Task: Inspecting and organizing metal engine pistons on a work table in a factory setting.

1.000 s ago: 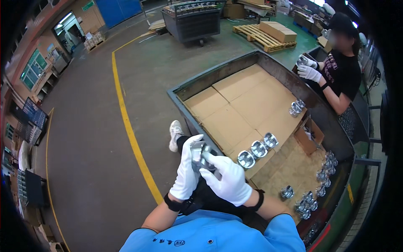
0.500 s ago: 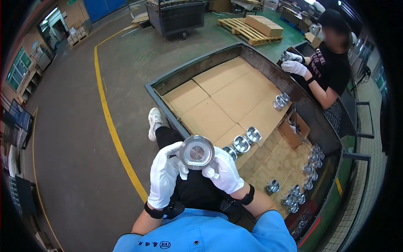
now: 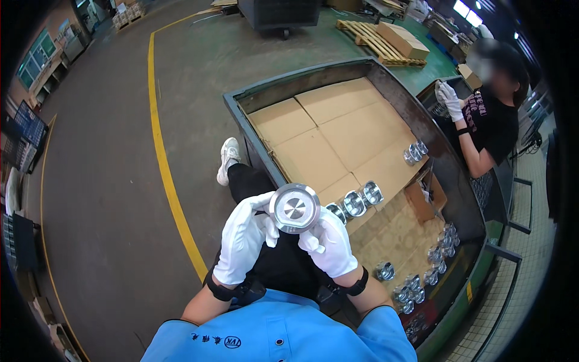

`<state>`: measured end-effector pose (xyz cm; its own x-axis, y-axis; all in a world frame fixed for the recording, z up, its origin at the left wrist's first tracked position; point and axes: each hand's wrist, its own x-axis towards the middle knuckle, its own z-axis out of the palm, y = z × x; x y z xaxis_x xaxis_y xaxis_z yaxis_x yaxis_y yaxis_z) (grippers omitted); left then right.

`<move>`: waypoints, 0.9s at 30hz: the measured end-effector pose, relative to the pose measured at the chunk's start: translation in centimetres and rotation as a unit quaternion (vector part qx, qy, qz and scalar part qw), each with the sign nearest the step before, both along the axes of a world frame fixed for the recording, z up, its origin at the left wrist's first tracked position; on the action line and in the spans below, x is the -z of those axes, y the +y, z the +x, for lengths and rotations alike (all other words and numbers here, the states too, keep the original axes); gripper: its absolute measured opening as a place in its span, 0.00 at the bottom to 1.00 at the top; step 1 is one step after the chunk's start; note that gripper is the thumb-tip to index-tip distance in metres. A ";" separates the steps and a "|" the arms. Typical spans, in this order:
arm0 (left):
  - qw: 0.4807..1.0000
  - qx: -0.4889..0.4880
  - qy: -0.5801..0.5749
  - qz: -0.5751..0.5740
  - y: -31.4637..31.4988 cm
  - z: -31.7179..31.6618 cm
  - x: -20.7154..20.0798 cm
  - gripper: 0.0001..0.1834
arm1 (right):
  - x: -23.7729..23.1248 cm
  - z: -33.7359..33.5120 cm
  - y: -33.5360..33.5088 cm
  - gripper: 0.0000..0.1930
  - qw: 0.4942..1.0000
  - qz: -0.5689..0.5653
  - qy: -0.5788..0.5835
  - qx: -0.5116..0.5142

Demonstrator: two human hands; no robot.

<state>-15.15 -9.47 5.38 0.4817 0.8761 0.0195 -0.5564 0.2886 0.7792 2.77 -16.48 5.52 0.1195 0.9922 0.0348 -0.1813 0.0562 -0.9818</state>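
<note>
A shiny metal piston (image 3: 295,209) is held up between both my gloved hands, its round crown facing me. My left hand (image 3: 244,238), in a white glove, grips its left side with the fingers closed. On the opposite side my right hand (image 3: 330,241), gloved too, pinches the edge. Just beyond my right hand, a short row of pistons (image 3: 354,204) stands on the cardboard sheet (image 3: 329,123) that lines the large metal bin (image 3: 253,130). The piston's underside is hidden from me.
Several more pistons (image 3: 410,294) stand in the bin's lower right part, near a small open cardboard box (image 3: 424,199). Two or so pistons (image 3: 415,152) sit by the far right wall. Beyond it, a co-worker (image 3: 491,120) in white gloves stands close. A wooden pallet (image 3: 377,45) lies behind.
The piston has tilted slightly in my hands, and its crown now catches more light. My view has shifted, moving the bin in the picture. The co-worker's hands have risen.
</note>
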 end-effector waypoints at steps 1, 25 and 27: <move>1.000 0.000 -0.001 -0.001 0.0 0.0 0.0 0.29 | -0.2 0.0 0.0 0.17 0.999 0.001 -0.033 0.002; 0.999 -0.005 0.001 -0.048 1.1 0.5 1.5 0.25 | -0.1 0.0 0.6 0.16 0.982 -0.088 0.170 0.003; 0.996 -0.025 0.081 -0.038 1.1 1.0 1.7 0.25 | 0.2 0.2 0.7 0.18 0.974 -0.110 0.197 0.007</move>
